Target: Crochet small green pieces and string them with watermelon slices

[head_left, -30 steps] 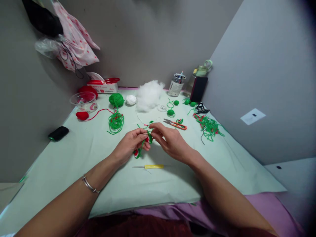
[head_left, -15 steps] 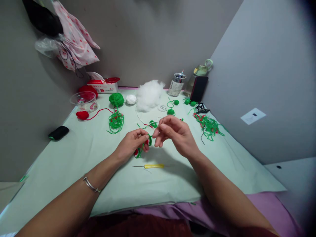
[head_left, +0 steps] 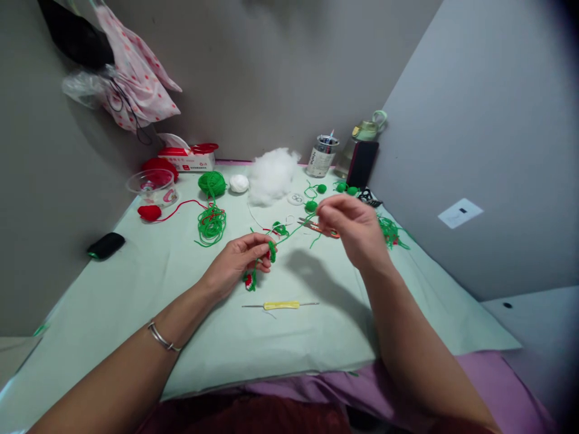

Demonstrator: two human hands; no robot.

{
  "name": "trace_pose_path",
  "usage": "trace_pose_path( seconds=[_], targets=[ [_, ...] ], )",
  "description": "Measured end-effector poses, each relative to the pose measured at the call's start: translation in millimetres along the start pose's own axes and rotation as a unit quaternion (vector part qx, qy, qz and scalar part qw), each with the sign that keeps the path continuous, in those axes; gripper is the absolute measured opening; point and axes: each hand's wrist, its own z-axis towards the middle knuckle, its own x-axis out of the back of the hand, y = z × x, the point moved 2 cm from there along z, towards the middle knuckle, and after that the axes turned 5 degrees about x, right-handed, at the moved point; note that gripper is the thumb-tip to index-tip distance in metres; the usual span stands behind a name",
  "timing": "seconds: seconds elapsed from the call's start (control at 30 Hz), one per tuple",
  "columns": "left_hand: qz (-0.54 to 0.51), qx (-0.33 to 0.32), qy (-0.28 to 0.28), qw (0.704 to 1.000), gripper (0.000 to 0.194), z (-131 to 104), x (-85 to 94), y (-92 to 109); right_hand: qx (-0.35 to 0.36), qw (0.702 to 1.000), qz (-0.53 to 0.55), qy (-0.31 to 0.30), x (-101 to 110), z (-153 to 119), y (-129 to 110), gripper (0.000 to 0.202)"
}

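Note:
My left hand [head_left: 244, 258] is closed in a pinch on a small crocheted piece [head_left: 272, 252] in green and red. A second small red, white and green piece [head_left: 249, 281] hangs just under those fingers. From the held piece a green yarn strand [head_left: 294, 232] runs up to the right, stretched towards my right hand [head_left: 350, 226]. That hand is pinched and slightly blurred; whether it also has a needle in it I cannot make out. On the cloth below both hands lies a yellow-handled crochet hook [head_left: 281, 305].
Orange-handled scissors [head_left: 323, 229] lie below the right hand. Behind are a green yarn ball [head_left: 212, 184], white stuffing [head_left: 274, 175], a pen cup [head_left: 322, 157], a bottle [head_left: 367, 129] and a phone [head_left: 363, 164]. A yarn tangle [head_left: 392, 232] lies right, a black case [head_left: 106, 246] left.
My right hand has moved away from the left, up and to the right, drawing the green strand out. The scissors have come into view. My left hand stays nearly in place.

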Motion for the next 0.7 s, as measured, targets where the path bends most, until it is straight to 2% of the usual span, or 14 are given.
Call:
trace_pose_path(
  seconds=[0.1,0.2,0.4,0.7],
  targets=[
    [-0.005,-0.007,-0.006,1.0,0.019,-1.3,-1.3,1.9,0.047,0.982,-0.133,-0.124,-17.2,-8.9,-4.2,0.007],
    [0.002,-0.018,-0.014,1.0,0.015,-2.8,-3.7,4.4,0.088,0.952,-0.231,-0.182,-25.0,-14.5,-3.4,0.009],
    [0.005,-0.018,-0.008,1.0,0.015,-4.0,-5.8,6.6,0.126,0.917,-0.309,-0.216,-26.0,-16.4,0.7,0.014],
    [0.028,-0.01,-0.032,0.999,0.014,-6.5,-7.5,7.4,0.135,0.91,-0.312,-0.238,-30.4,-19.5,-0.5,0.015]
  ],
)
